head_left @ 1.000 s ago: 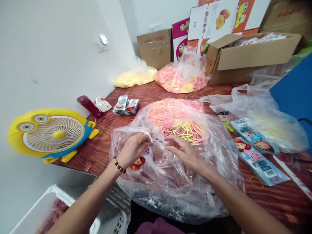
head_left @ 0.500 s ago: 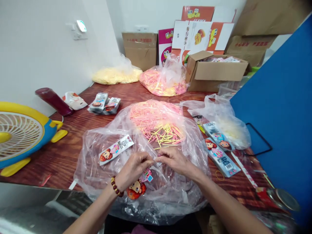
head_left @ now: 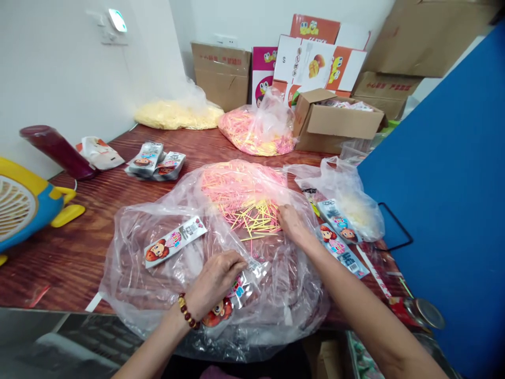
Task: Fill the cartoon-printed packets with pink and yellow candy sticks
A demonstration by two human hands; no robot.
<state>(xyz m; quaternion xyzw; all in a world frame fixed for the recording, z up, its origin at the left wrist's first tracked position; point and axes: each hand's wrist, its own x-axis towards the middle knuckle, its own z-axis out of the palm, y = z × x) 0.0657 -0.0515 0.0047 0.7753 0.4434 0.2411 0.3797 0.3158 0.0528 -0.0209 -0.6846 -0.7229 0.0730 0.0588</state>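
A big clear plastic sheet (head_left: 130, 247) lies spread on the wooden table (head_left: 90, 200), with a heap of pink and yellow sticks (head_left: 240, 192) on it. My left hand (head_left: 215, 279) is closed on a small clear cartoon packet (head_left: 232, 297) near the front edge. My right hand (head_left: 290, 223) reaches into the near edge of the stick heap, its fingers curled among the sticks; what they hold is hidden. A second cartoon packet (head_left: 173, 239) lies flat on the sheet, left of my hands.
A yellow cartoon fan (head_left: 23, 202) stands at the left. Filled packets (head_left: 155, 163) and a dark red bottle (head_left: 55, 150) lie behind it. Bags of sticks (head_left: 254, 131), cardboard boxes (head_left: 335, 121) and a blue panel (head_left: 450, 173) ring the back and right. Flat packets (head_left: 341, 242) lie right.
My right hand left my left hand and moved forward to the stick heap. My left hand stayed low with the packet. The view swung right.
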